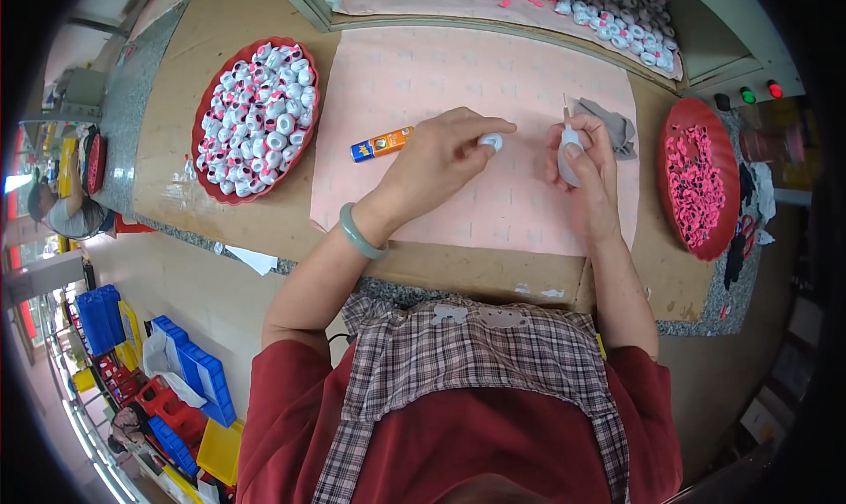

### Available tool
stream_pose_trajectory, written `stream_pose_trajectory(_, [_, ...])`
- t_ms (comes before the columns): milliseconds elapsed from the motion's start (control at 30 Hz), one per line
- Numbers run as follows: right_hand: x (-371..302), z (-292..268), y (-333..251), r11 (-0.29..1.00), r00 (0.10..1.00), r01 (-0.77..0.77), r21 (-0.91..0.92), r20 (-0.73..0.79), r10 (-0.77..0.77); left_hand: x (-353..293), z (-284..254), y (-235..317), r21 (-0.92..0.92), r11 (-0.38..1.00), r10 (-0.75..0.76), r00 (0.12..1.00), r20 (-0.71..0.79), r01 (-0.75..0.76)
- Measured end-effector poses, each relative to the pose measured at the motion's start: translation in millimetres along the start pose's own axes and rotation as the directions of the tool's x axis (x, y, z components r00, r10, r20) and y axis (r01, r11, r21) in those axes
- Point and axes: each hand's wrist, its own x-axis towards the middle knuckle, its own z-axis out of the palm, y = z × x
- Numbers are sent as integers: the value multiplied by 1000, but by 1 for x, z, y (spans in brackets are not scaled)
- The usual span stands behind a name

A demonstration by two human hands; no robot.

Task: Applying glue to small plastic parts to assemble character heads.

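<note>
A brown cardboard-covered worktable [176, 90] carries a pink sheet [397, 72]. Left of the sheet, a scalloped red tray [233, 198] is heaped with white, pink-marked pieces; on the right, an oval red tray [694, 112] holds loose pink bits. Over the sheet, the left hand [445, 147] is nearly closed, thumb and forefinger pinched; the right hand [590, 151] is curled. A grey cloth [614, 127] lies beyond the right hand, an orange-and-blue box [381, 144] beside the left. The right fingers wrap a white squeeze bottle [568, 166], needle tip upward; the left fingertips grip a small white rounded piece [493, 141].
</note>
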Motion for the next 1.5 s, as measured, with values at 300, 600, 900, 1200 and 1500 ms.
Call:
stream_pose_trajectory(300, [-4, -4, -12, 994, 993, 110, -17, -34, -110, -14, 4, 7, -952, -130, -317, 899, 304, 276])
stream_pose_trajectory(600, [-7, -3, -26, 945, 935, 319, -76, -137, -327, -20, 11, 18, -981, -46, -361, 913, 190, 186])
stream_pose_trajectory(900, [-18, 8, -35, 831, 837, 511, -220, -92, -539, -20, 8, 22, -982, -78, -371, 909, 191, 174])
stream_pose_trajectory(1200, [-23, 9, -31, 586, 723, 630, -510, 108, -683, -23, 9, 20, -984, -19, -388, 905, 171, 178])
stream_pose_trajectory(1500, [-23, 7, -29, 533, 710, 627, -568, 136, -691, -24, 13, 16, -989, -3, -373, 918, 138, 147])
